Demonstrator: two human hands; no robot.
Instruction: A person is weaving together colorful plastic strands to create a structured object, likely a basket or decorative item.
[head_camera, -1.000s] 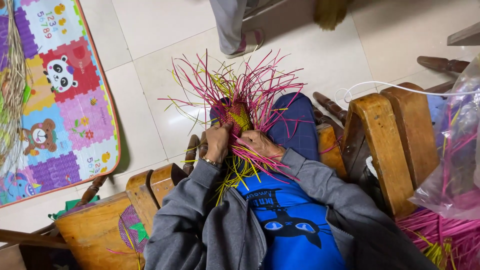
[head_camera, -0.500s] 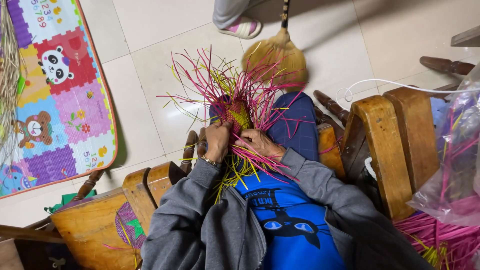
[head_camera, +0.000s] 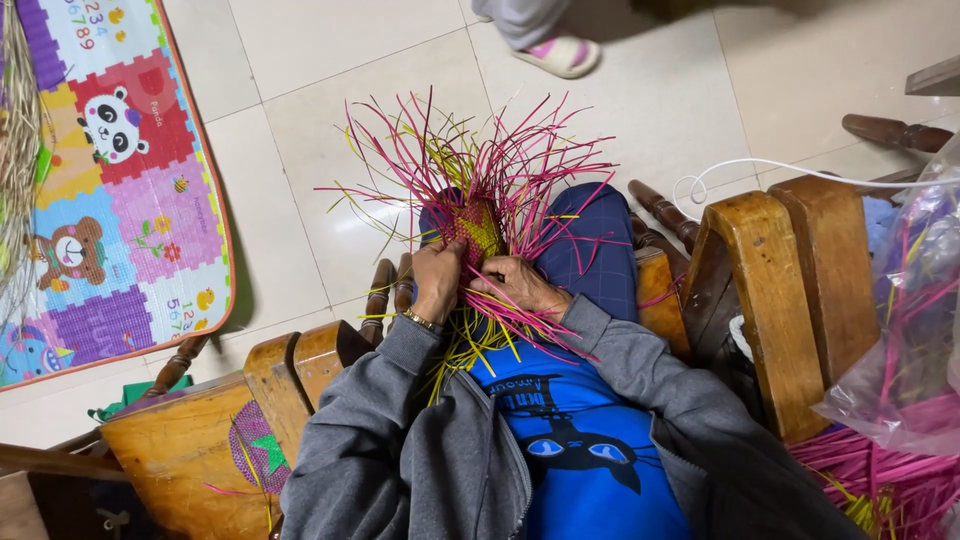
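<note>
- Fingers of the left hand (head_camera: 437, 281) curl tight about the near edge of the woven piece (head_camera: 477, 232), pinching pink and yellow strands; fingers of the right hand (head_camera: 517, 285) press narrow on a bundle of pink strands (head_camera: 520, 315) just beside them
- woven piece sits on the lap, touching both sets of fingers, its loose ends (head_camera: 470, 160) fanning out beyond the fingers over the tiled floor (head_camera: 330, 90)
- weaving looks mid-way; only a small patch is closed, many ends stand free
- judged next: one free strand must be picked out and passed across while the left fingers hold tension
- wooden chair arm (head_camera: 770, 290) stands right of the fingers; plastic bag of strands (head_camera: 910, 330) further right; play mat (head_camera: 110, 180) well left; another person's slippered foot (head_camera: 560, 55) beyond the ends
</note>
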